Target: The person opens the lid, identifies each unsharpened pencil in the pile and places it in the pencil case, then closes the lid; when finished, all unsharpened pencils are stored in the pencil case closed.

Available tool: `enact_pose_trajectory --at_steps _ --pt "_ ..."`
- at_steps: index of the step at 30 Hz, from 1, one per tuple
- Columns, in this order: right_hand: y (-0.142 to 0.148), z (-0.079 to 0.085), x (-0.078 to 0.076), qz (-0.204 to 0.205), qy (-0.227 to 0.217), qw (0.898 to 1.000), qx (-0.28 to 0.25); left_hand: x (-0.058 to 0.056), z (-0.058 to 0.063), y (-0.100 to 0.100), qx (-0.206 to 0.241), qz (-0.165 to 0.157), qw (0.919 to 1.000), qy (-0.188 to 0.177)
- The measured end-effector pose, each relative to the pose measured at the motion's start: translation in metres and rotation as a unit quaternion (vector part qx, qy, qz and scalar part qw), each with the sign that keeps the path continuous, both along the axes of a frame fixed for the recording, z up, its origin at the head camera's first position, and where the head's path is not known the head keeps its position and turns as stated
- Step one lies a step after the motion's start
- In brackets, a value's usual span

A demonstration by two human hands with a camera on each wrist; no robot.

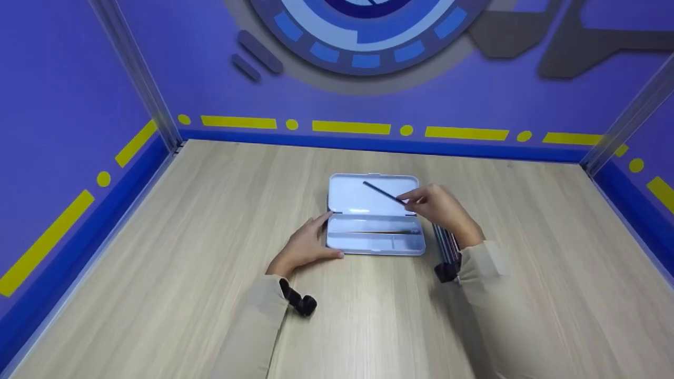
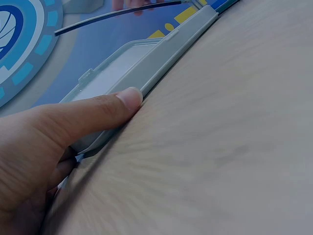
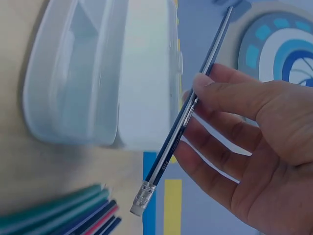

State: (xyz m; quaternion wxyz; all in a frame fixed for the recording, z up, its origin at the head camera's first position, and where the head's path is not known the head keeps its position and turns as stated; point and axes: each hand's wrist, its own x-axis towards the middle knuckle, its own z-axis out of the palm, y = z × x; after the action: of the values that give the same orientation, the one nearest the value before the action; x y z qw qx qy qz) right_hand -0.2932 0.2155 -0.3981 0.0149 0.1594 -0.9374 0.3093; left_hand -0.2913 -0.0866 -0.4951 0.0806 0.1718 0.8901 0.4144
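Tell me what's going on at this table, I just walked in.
A person's right hand pinches a pencil, holding it up by the raised lid of an open white case. The left hand grips the case at its left end. A thin brownish stick lies inside, too small to identify. More pencils lie together on the table to the right of the case.

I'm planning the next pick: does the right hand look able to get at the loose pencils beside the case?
Yes, probably, though the right hand likely must release its held pencil first. The loose pencils lie close by on the table, nothing covering their visible ends.
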Motion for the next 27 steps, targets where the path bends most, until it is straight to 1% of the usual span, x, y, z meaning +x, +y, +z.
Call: enact_pose_trajectory --at_steps 5,8,13,19,23,27 --pt "-0.019 0.005 -0.003 0.016 -0.017 1.000 0.011 -0.002 0.002 -0.001 0.006 0.003 1.0000 0.002" --pt "-0.026 0.004 -0.005 0.031 -0.015 0.999 0.015 -0.002 0.003 -0.001 0.007 0.004 1.0000 -0.002" --pt "-0.034 -0.004 -0.006 0.047 -0.002 0.999 0.017 0.000 0.004 -0.001 0.003 0.003 1.0000 -0.006" --pt "-0.040 -0.015 -0.006 0.042 -0.020 0.999 0.021 0.002 0.003 0.000 0.002 0.007 0.9999 -0.013" --pt "-0.042 -0.022 -0.007 0.038 -0.028 0.998 0.029 0.003 0.002 0.001 0.009 0.008 0.9999 -0.005" --pt "-0.042 -0.027 -0.006 0.035 -0.036 0.998 0.031 0.002 0.001 0.003 0.008 0.005 0.9999 -0.005"
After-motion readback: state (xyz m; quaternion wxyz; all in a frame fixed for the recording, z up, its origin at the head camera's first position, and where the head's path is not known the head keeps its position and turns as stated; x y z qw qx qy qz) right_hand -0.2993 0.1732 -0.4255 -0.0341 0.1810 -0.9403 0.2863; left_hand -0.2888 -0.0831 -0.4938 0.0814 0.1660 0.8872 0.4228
